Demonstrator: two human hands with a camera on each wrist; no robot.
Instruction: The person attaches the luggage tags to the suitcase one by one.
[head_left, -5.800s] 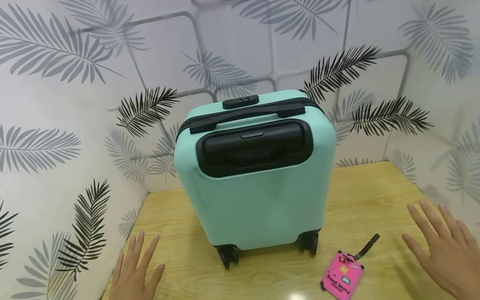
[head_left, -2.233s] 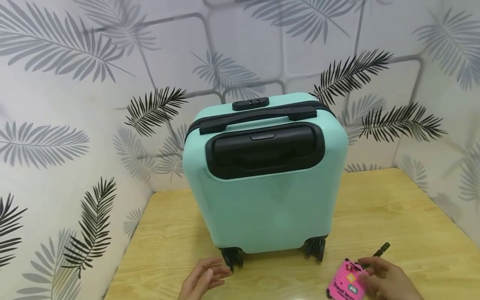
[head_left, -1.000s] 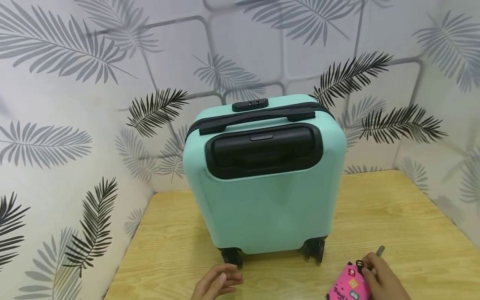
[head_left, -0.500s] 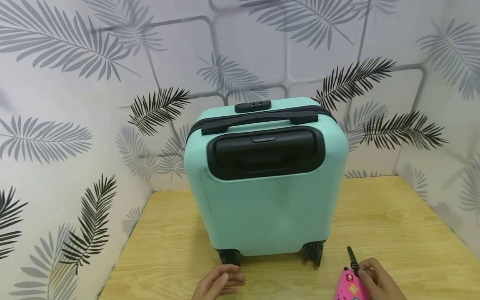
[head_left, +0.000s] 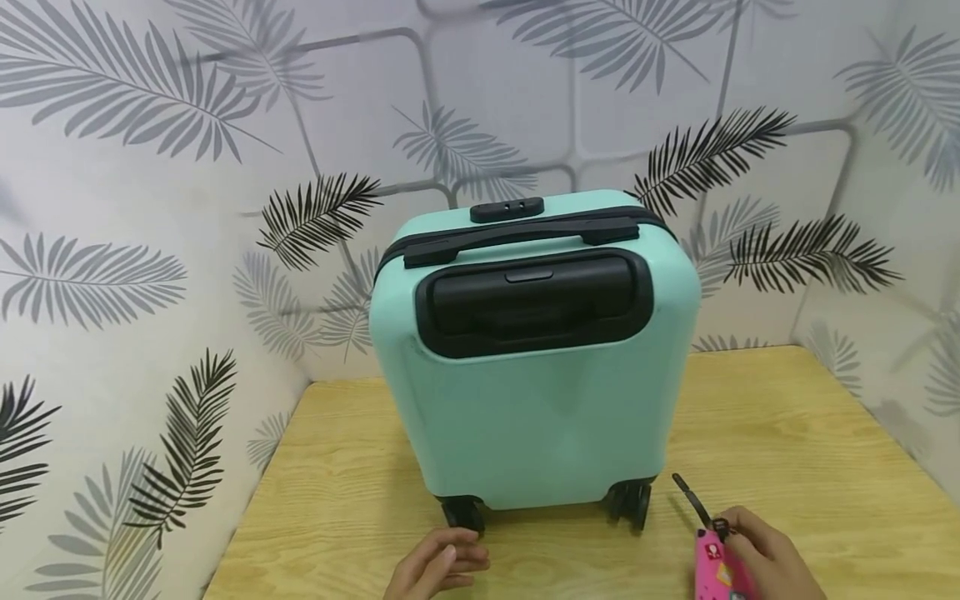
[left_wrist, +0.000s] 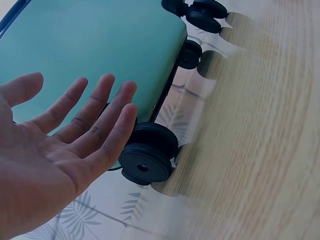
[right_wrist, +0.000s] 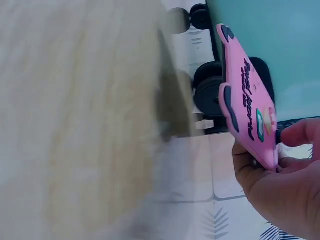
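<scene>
A mint-green suitcase [head_left: 540, 425] stands upright on its black wheels, with its pull handle lowered into the black recess. My right hand [head_left: 768, 554] pinches a pink luggage tag [head_left: 708, 562] near its strap end. The tag's black strap [head_left: 692, 500] sticks up towards the suitcase. In the right wrist view the tag [right_wrist: 247, 95] hangs clear of the table, its lettering side showing. My left hand [head_left: 438, 567] holds nothing, fingers loosely bent, close to the suitcase's front left wheel [left_wrist: 147, 157]; whether it touches the wheel cannot be told.
Wooden tabletop [head_left: 322, 483] extends on both sides of the suitcase. Leaf-patterned wall [head_left: 480, 100] rises close behind it and along both sides. A black carry handle [head_left: 517, 237] and a combination lock [head_left: 507, 209] sit on top of the suitcase.
Both hands moved inward from being spread apart. My right hand took hold of the luggage tag, lifted it and turned its strap leftward. The suitcase stayed put.
</scene>
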